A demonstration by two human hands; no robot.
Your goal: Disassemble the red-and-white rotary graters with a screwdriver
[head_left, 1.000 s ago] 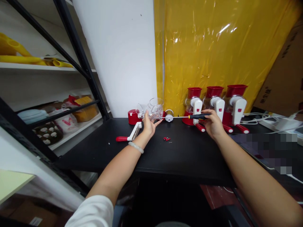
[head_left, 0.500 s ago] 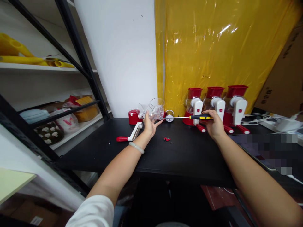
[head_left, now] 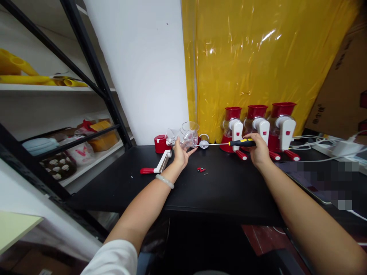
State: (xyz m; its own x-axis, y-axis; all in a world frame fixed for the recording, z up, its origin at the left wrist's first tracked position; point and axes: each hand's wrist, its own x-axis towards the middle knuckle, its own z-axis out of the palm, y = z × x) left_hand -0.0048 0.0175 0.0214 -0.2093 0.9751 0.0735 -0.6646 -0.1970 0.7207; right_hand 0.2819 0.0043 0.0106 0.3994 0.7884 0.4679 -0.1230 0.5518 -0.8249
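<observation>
My left hand (head_left: 180, 156) grips a clear plastic grater housing (head_left: 189, 136) from below, holding it over the back of the black table. In my right hand (head_left: 259, 151) is a screwdriver (head_left: 242, 143) with a black and yellow handle, held level. Its long shaft points left and the tip reaches the housing's lower right side; exact contact there is too small to tell. A white crank handle (head_left: 163, 163) with a red grip lies left of my left hand, in front of a red base part (head_left: 161, 144). Small red and black pieces (head_left: 201, 169) and a tiny pin (head_left: 205, 174) lie nearer me.
Three red and white rotary graters (head_left: 258, 128) stand at the back right. Behind the housing sits a round drum part (head_left: 204, 141). White cables and a power strip (head_left: 342, 149) lie far right, near a tablet (head_left: 304, 175). A black-framed shelf (head_left: 94, 68) borders the left.
The view has shifted slightly. Both hands keep their grips, the screwdriver still pointing at the clear housing; no part on the table has visibly moved.
</observation>
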